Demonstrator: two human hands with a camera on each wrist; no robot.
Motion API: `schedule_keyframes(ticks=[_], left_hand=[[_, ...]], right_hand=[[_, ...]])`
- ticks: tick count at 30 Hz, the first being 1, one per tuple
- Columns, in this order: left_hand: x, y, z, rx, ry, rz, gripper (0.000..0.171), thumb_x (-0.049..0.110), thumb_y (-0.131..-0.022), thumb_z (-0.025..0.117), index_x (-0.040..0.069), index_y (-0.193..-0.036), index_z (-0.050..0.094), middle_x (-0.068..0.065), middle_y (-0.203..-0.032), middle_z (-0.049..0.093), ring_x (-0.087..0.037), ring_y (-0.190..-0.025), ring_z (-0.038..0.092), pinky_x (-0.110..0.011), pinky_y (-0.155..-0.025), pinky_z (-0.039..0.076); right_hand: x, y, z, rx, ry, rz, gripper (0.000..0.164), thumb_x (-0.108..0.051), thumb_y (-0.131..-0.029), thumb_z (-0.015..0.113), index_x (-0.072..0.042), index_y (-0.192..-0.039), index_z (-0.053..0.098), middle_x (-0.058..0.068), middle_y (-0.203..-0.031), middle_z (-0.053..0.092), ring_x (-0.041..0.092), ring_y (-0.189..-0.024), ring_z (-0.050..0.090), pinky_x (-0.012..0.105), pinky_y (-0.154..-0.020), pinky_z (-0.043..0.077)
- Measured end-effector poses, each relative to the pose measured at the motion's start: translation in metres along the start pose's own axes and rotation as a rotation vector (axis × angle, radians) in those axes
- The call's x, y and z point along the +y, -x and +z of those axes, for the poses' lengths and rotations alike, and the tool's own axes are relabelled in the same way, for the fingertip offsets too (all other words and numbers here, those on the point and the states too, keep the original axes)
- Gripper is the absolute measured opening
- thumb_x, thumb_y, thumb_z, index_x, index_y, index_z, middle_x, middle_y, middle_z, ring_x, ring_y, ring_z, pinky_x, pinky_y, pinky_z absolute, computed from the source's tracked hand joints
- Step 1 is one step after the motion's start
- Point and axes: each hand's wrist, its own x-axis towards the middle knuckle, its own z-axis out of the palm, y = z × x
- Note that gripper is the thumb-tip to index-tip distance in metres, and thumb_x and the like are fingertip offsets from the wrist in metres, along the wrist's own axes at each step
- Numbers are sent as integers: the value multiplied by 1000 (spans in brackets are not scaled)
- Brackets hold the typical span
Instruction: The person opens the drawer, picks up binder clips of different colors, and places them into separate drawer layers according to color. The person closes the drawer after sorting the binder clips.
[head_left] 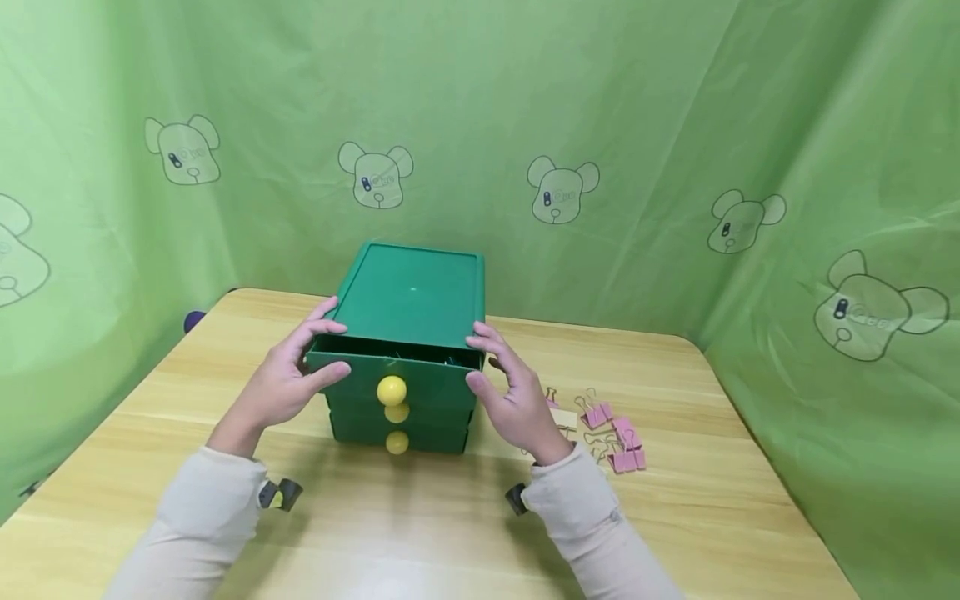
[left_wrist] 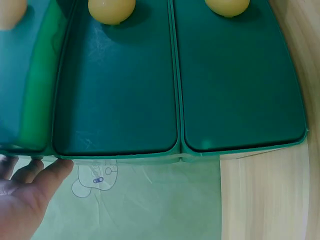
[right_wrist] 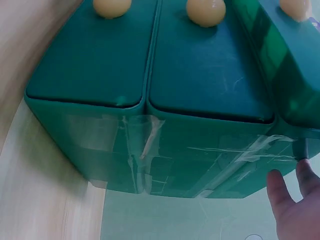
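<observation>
A green three-drawer desktop cabinet (head_left: pixel 412 287) stands on the table with yellow ball knobs on its front. Its top drawer (head_left: pixel 435 385) is pulled out a little, and small shiny bits show in the gap under the cabinet's lid. My left hand (head_left: pixel 288 379) lies at the left front corner, thumb across the drawer front and fingers extended along the side. At the opposite corner is my right hand (head_left: pixel 517 404), thumb by the front edge, fingertips at the cabinet's side. In the right wrist view, clear tape (right_wrist: pixel 150 137) runs over that side.
Several pink binder clips (head_left: pixel 626 458) lie to the right of the cabinet, beside a small cream-coloured flat piece (head_left: pixel 564 418) partly hidden by my right hand. A green curtain (head_left: pixel 465 100) with bear heads surrounds the wooden table (head_left: pixel 405 533). A purple object (head_left: pixel 193 320) shows beyond the left edge.
</observation>
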Motion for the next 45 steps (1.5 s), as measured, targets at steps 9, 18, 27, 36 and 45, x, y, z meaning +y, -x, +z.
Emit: schedule_keyframes(ticks=[9, 18, 27, 36, 45], left_hand=[[2, 1, 7, 74, -39, 11, 30, 1, -91, 65, 0, -119, 53, -10, -156, 29, -40, -138, 31, -46, -91, 45], [4, -3, 9, 141, -116, 75, 28, -2, -88, 67, -1, -114, 55, -15, -152, 37, -39, -137, 34, -43, -87, 48], [6, -5, 11, 180, -161, 85, 26, -1, -88, 69, -1, -112, 57, -16, -149, 41, -40, -134, 38, -41, -80, 52], [2, -7, 17, 271, -258, 156, 30, -4, -82, 74, -1, -107, 59, -16, -142, 50, -38, -128, 47, -9, -68, 49], [4, -9, 18, 307, -325, 159, 31, -2, -78, 78, 0, -104, 61, -16, -137, 55, -37, -123, 52, -5, -66, 46]], right_hand=[[3, 0, 6, 58, 78, -20, 38, 2, -91, 63, -5, -128, 57, 12, -145, 47, 25, -137, 38, 58, -95, 44], [3, -4, 8, 109, 121, -64, 37, 2, -89, 65, -5, -125, 58, 13, -141, 51, 27, -131, 46, 53, -89, 50], [4, -5, 9, 139, 133, -77, 33, 2, -90, 64, -4, -122, 59, 12, -139, 53, 26, -127, 51, 51, -86, 52], [6, -7, 12, 184, 160, -116, 32, 4, -88, 67, -2, -119, 61, 13, -135, 56, 27, -123, 54, 48, -83, 54], [6, -8, 15, 224, 184, -138, 30, 3, -88, 68, -2, -117, 62, 13, -133, 58, 25, -121, 56, 39, -81, 55]])
